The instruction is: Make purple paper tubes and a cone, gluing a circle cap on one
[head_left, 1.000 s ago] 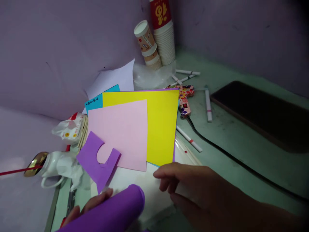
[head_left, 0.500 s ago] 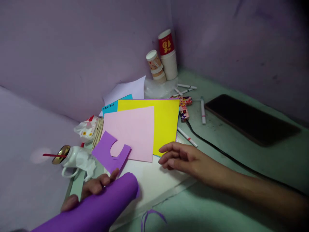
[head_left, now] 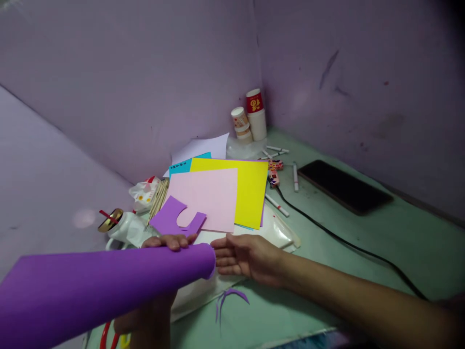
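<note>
A rolled purple paper cone stretches from the lower left to the middle of the view. Wrapped around it near its narrow end is my left hand, fingertips on top and the wrist below. My right hand is open, fingers stretched out and close together, its fingertips at the cone's narrow end; I cannot tell whether they touch it. Behind the hands lies a cut purple paper piece with a rounded notch, on a pink sheet. A yellow sheet lies under the pink one.
Paper cups stand in the corner. A glue gun with a black cord, a dark phone and several white markers lie right. A white mug stands left. Purple scraps lie in front; red handles show below.
The cone has swung up to lie more level, my left hand now gripping it from below. My right hand has moved down and left to the cone's tip. The view has shifted.
</note>
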Demonstrator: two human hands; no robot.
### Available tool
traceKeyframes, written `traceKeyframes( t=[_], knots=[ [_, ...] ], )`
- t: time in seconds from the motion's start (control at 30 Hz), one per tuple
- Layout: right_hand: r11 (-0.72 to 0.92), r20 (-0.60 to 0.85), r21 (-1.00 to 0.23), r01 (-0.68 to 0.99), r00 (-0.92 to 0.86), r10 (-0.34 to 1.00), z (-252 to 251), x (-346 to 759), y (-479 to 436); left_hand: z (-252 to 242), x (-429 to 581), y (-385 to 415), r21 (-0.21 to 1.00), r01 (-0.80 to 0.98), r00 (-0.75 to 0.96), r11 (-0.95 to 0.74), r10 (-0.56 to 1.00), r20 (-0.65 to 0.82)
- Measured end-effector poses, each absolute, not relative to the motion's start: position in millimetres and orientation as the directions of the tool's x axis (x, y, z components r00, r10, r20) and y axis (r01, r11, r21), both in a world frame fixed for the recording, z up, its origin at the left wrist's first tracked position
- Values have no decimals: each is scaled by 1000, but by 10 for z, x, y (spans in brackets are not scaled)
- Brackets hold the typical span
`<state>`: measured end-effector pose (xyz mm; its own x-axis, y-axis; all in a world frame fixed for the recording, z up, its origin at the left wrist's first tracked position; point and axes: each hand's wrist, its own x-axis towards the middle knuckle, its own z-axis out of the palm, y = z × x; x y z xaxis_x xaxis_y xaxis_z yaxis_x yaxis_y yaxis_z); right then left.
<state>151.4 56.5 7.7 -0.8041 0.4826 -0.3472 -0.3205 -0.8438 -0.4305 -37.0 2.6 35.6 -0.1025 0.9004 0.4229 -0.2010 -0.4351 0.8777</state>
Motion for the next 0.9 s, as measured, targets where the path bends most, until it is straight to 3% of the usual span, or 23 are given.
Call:
traceKeyframes(
  t=[0.4,0.67,0.9],
  knots=[
    [-903,-215,-345,-256,-915,342,-67,1518,585,274,-177,53,899,-204,-15,-388,919,393],
    [-896,-197,-375,-238,-924,328,-38,1559,596,342,-110,23,896,-304,6,-324,940,342],
    [-880,-181,-411,-237,-925,334,-31,1570,603,317,-134,7,898,-224,14,-379,920,392]
  ],
)
